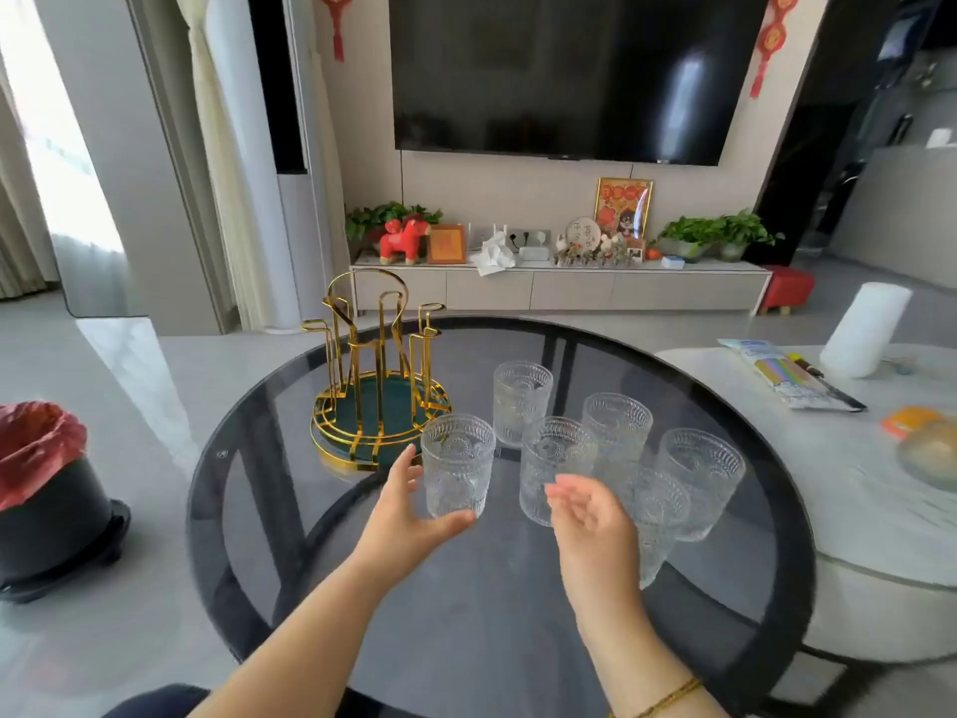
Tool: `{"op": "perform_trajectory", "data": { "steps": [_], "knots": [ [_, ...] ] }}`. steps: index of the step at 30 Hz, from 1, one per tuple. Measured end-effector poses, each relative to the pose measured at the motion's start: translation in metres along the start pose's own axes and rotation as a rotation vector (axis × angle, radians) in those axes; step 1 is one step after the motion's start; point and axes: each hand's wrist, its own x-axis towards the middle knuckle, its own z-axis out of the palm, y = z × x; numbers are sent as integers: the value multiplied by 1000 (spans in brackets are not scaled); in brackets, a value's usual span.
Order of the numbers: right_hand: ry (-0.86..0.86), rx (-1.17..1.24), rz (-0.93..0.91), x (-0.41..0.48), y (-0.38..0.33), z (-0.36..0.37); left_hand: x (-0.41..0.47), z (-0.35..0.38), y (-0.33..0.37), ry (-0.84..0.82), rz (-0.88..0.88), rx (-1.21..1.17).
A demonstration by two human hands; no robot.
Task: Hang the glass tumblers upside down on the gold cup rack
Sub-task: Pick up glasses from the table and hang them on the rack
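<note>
On the table (466,640), left hand (409,515) grips the first tumbler (455,466), right hand (590,515) open; next, likely invert it onto the empty rack (378,386).

A single wide-angle view looks from head height forward and down over the round glass table (766,515), close enough that both forearms enter from the bottom edge and the near rim falls out of frame. It faces the wall-mounted television (569,70) beyond the table's far side, lines bowing toward the edges. No second view shares the scene.
</note>
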Motion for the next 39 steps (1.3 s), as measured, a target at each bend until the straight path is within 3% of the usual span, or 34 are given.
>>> {"op": "perform_trajectory", "data": {
  "steps": [10, 18, 30, 39],
  "knots": [
    [-21, -37, 128, -12, 41, 23, 43, 21, -11, 103, 73, 128],
    [146, -195, 183, -11, 52, 46, 44, 7, -30, 160, 86, 34],
    [369, -65, 245, 38, 55, 72, 42, -12, -34, 113, 50, 113],
    [482, -38, 264, 62, 57, 80, 32, -21, -37, 228, 34, -2]
  ]
}}
